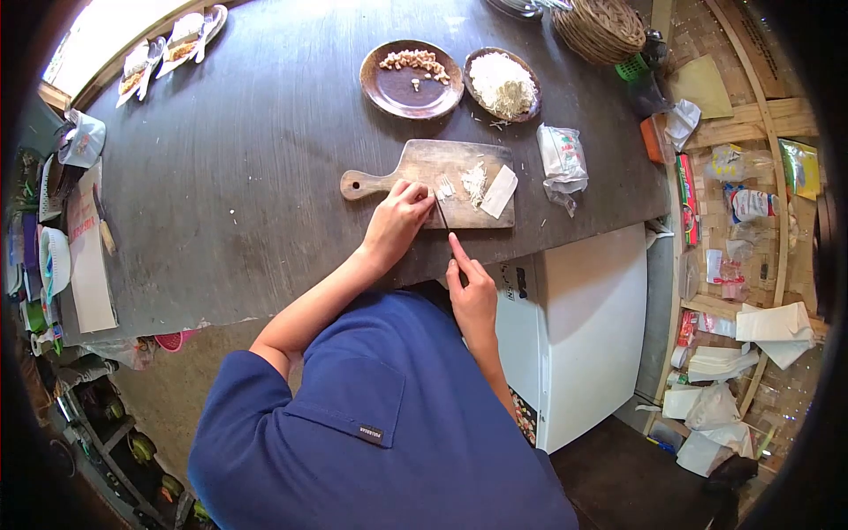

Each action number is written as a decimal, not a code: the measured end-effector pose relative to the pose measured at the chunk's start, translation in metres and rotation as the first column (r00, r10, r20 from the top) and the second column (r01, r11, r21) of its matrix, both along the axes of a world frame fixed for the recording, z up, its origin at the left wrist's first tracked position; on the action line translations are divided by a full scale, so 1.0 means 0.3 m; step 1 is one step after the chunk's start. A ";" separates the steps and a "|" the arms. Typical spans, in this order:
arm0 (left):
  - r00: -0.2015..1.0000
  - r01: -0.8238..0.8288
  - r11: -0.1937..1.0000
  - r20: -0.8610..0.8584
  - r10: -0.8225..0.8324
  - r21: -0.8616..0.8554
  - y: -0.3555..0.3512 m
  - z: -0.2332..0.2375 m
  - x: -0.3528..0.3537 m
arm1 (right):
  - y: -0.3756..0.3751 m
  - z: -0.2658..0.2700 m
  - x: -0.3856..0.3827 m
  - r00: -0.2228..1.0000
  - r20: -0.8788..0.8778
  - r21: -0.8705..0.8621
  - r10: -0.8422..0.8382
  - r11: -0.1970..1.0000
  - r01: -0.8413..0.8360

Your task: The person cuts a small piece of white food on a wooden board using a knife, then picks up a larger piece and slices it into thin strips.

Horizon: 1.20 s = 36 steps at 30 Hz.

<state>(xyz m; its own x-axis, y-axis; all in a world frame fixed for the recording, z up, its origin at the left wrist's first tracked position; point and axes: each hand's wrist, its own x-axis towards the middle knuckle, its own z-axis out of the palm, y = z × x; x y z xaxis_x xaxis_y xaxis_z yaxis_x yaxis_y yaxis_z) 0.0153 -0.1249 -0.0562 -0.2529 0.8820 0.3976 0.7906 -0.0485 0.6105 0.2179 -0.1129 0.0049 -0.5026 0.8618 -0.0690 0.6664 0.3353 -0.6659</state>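
Observation:
My left hand [399, 219] is closed at the front of a wooden cutting board [420, 159], fingertips pressed on a white food piece that they mostly hide. My right hand [473, 296] grips a knife [442, 215], index finger stretched along it, its dark blade right beside the left fingertips. Thin white slices [445, 186] lie just past the blade. A small heap of white shreds [474, 183] sits to their right. Near the board's right edge rests a flat white slab [500, 192].
Behind the board stand a brown plate [411, 105] with small tan pieces and a bowl [503, 84] heaped with white shreds. A white plastic packet [563, 159] lies to the right. Farther off are a wicker basket [601, 31] and, at far left, small trays [184, 40] with food.

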 end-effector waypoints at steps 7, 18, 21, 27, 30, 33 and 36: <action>1.000 -0.010 0.999 -0.025 0.011 0.031 0.000 -0.001 0.004 | 0.027 -0.034 -0.010 0.999 -0.031 0.051 0.011 0.999 -0.010; 1.000 -0.022 1.000 -0.006 0.022 0.010 -0.003 0.011 0.000 | 0.017 0.014 -0.042 1.000 0.031 0.053 0.004 0.999 -0.005; 1.000 -0.009 1.000 0.007 0.009 0.026 -0.005 0.003 -0.006 | -0.013 0.004 -0.019 1.000 0.019 0.080 0.011 0.997 -0.012; 1.000 0.007 1.000 0.007 -0.007 -0.025 -0.010 0.021 -0.006 | 0.021 -0.002 -0.035 1.000 -0.003 0.016 0.003 1.000 -0.003; 1.000 0.004 1.000 -0.001 -0.004 -0.007 -0.009 0.029 -0.021 | 0.001 -0.001 -0.016 0.999 0.048 0.062 0.017 0.998 -0.020; 1.000 0.008 1.000 0.008 -0.008 0.005 -0.015 0.029 -0.023 | -0.032 -0.020 -0.011 0.999 0.053 0.134 -0.003 0.991 -0.004; 1.000 0.001 1.000 0.003 -0.001 -0.021 -0.013 0.035 -0.016 | -0.009 -0.015 -0.029 0.998 0.059 0.094 0.003 0.995 -0.009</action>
